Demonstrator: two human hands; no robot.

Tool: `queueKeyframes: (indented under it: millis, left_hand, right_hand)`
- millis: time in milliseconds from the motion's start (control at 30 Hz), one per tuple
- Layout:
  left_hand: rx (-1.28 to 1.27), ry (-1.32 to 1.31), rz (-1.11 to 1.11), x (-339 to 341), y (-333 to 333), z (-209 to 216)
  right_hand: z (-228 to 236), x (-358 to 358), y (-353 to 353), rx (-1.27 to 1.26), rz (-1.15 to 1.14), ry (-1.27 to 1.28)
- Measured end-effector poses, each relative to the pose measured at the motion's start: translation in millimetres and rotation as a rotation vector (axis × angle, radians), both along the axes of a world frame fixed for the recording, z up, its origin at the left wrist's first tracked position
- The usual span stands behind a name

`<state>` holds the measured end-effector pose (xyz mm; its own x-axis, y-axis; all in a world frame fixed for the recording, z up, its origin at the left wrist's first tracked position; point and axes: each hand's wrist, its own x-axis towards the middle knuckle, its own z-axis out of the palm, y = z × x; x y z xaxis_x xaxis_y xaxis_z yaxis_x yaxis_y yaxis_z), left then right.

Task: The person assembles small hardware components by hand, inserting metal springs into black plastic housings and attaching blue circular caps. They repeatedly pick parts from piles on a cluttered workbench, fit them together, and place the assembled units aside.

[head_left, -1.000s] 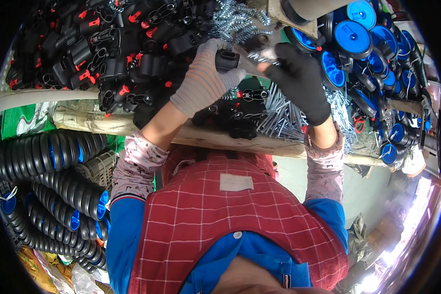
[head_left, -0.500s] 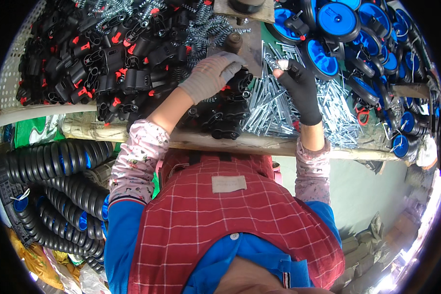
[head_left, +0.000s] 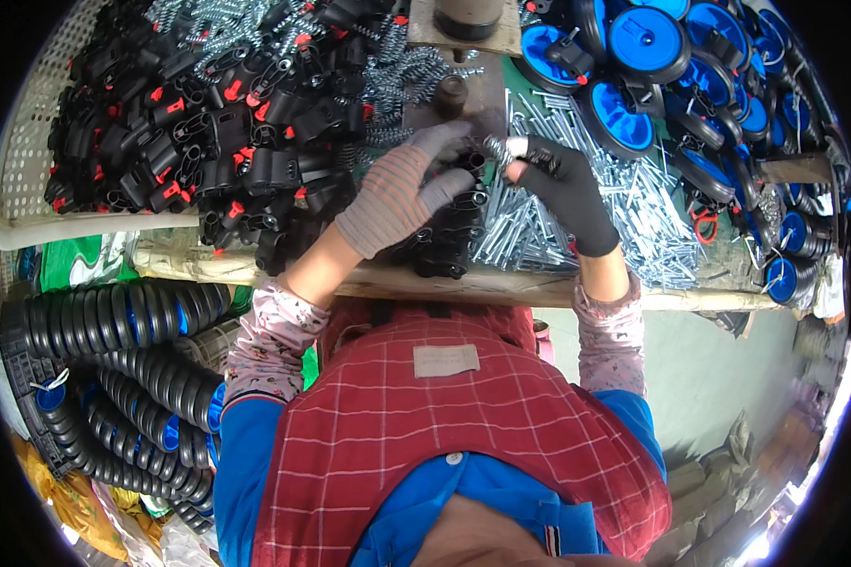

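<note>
Taking the metal peg (head_left: 451, 93) as our mark, we see the pale perforated tray (head_left: 14, 180) far to its left, then black housings (head_left: 222, 132) with red tabs heaped between tray and peg, and loose springs (head_left: 397, 80) just beside the peg's left. Our left hand (head_left: 444, 163), in a grey striped glove, is on the near side of the peg and slightly left, thumb and fingers parted about a dark part (head_left: 459, 161); we cannot tell whether they grip it. The spring (head_left: 498, 150) is near the peg, to its right and on our side of it, pinched between the thumb and fingers of our right hand (head_left: 514, 159). From the left hand it lies just to the right; the right hand is the nearer, touching it. Its long axis seems to slant, the free end pointing left and away from us, toward the gap beside the left fingertips. Right of the peg we have metal pins (head_left: 539, 213), and farther right, blue wheels (head_left: 645, 42).
</note>
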<state>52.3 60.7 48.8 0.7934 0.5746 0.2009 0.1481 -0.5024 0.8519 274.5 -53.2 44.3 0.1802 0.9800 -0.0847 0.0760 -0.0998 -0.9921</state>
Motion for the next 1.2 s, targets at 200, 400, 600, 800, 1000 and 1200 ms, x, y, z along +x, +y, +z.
queueKeyframes:
  millis: [200,400,600,800,1000,1200]
  left_hand:
    - [0.039,-0.091,-0.223,-23,-13,39]
    - [0.395,0.042,-0.216,-64,-46,27]
    - [0.762,-0.108,-0.277,-66,-42,27]
    - [0.585,-0.333,-0.573,-71,-62,36]
    - [0.748,-0.227,-0.473,-81,-59,41]
    - [0.681,-0.325,-0.425,-75,-52,50]
  right_hand:
    - [38,-30,-12,-0.105,0.393,0.076]
    - [28,-60,-37,0.031,0.383,-0.156]
    - [29,-70,-37,0.120,0.503,-0.294]
    - [16,-84,-43,-0.119,0.993,0.278]
    - [57,-86,-44,0.011,0.853,-0.270]
    - [38,-83,-37,-0.089,0.875,0.301]
